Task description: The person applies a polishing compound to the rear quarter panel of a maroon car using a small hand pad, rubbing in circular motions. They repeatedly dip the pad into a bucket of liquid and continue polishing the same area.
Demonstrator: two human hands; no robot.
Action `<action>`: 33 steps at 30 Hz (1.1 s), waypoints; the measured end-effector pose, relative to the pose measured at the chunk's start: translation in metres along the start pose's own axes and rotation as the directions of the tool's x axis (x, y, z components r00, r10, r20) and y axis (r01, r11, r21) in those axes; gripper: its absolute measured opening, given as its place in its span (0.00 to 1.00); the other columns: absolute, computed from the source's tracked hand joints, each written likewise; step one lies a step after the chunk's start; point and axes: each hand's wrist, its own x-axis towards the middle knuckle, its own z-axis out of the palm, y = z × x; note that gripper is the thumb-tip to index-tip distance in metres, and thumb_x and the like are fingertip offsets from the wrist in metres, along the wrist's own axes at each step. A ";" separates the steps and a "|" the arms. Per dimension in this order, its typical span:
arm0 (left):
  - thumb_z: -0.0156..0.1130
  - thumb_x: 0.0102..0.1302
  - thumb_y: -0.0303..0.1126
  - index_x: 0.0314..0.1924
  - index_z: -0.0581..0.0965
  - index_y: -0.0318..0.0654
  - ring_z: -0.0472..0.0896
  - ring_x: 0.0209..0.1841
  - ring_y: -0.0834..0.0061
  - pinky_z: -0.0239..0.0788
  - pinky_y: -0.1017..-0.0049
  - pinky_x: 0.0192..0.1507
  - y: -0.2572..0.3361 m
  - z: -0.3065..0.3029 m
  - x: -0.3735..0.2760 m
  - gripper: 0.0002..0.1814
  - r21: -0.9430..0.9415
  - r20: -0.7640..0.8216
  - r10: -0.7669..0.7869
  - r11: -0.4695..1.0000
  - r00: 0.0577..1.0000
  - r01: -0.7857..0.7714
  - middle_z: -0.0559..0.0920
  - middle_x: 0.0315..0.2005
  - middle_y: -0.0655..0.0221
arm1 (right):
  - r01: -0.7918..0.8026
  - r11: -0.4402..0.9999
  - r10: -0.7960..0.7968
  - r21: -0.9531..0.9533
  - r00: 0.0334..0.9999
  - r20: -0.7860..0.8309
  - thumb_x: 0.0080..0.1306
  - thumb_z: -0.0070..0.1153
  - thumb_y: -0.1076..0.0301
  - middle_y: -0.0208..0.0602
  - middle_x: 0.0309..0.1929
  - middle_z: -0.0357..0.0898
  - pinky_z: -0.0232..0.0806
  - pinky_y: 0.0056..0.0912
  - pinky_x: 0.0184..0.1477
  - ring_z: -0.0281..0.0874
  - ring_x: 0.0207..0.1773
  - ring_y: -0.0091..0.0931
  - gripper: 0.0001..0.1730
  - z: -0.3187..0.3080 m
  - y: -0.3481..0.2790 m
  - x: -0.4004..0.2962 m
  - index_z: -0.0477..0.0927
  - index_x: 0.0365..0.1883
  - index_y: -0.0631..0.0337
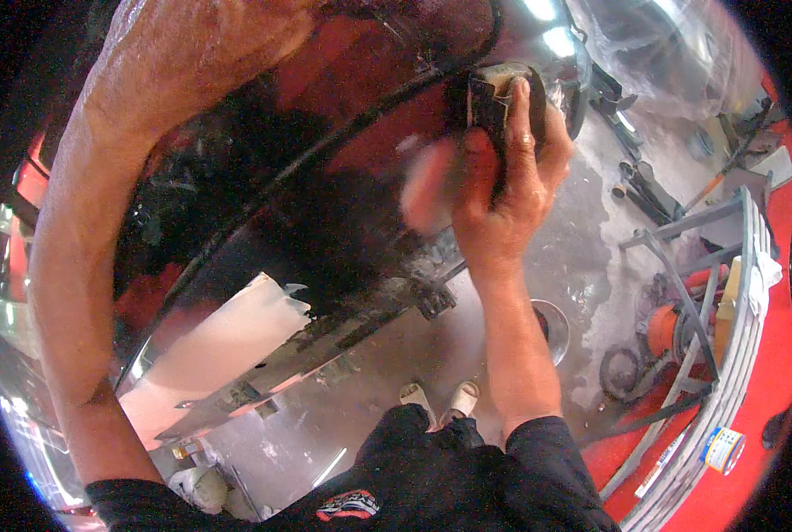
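My right hand grips a dark sanding block with a worn, tan top. Its index finger lies along the top, and the thumb side is blurred. The block is against or close to a glossy dark car body panel with red reflections. My left hand reaches over the upper part of the panel, its fingers cut off by the top edge. A black curved line, trim or a panel gap, crosses the bodywork between my arms. Lower left, a pale pink area with a ragged edge covers part of the car's side.
A round pan sits on the concrete floor beside my right forearm. At right stand a grey metal frame and a labelled can. Clear plastic sheeting hangs at upper right. A pale bag lies lower left.
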 end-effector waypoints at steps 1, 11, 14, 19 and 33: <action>0.69 0.59 0.28 0.50 0.84 0.49 0.80 0.55 0.62 0.75 0.58 0.53 0.000 0.000 0.000 0.17 -0.006 0.002 -0.014 1.000 1.000 0.014 0.82 0.50 0.65 | -0.057 0.998 0.057 -0.032 0.998 -0.003 0.72 0.60 0.69 0.56 0.67 0.75 0.59 0.51 0.72 0.70 0.70 0.49 0.28 -0.001 -0.004 -0.001 0.78 0.70 0.59; 0.69 0.59 0.28 0.47 0.85 0.47 0.81 0.52 0.62 0.75 0.60 0.52 0.000 -0.001 -0.002 0.15 -0.017 0.024 -0.013 1.000 1.000 0.013 0.83 0.47 0.65 | -0.022 0.999 0.023 0.042 1.000 -0.003 0.74 0.59 0.65 0.55 0.69 0.73 0.58 0.50 0.74 0.68 0.72 0.48 0.31 0.001 0.010 -0.026 0.74 0.74 0.60; 0.69 0.58 0.28 0.47 0.85 0.47 0.81 0.51 0.62 0.75 0.60 0.53 -0.001 0.000 -0.002 0.15 -0.030 0.058 -0.040 0.999 0.998 0.042 0.83 0.47 0.65 | -0.087 0.996 0.088 0.007 0.994 -0.061 0.75 0.58 0.66 0.56 0.70 0.72 0.58 0.49 0.75 0.69 0.72 0.47 0.29 0.004 0.006 -0.024 0.75 0.73 0.64; 0.70 0.59 0.28 0.48 0.85 0.48 0.82 0.51 0.63 0.76 0.59 0.54 0.000 0.003 -0.002 0.16 -0.013 -0.026 -0.034 0.999 0.999 0.033 0.83 0.48 0.65 | 0.003 0.977 -0.011 0.214 0.999 0.039 0.66 0.66 0.73 0.56 0.67 0.75 0.60 0.52 0.69 0.71 0.67 0.49 0.30 -0.002 -0.020 -0.089 0.80 0.68 0.62; 0.70 0.62 0.28 0.50 0.85 0.50 0.81 0.55 0.64 0.77 0.59 0.56 0.003 -0.001 -0.002 0.15 -0.129 -0.015 -0.082 0.989 0.997 0.079 0.84 0.48 0.64 | -0.059 0.982 0.061 0.177 0.998 -0.005 0.72 0.62 0.65 0.61 0.71 0.69 0.56 0.55 0.74 0.67 0.70 0.54 0.32 0.002 0.007 -0.088 0.74 0.74 0.59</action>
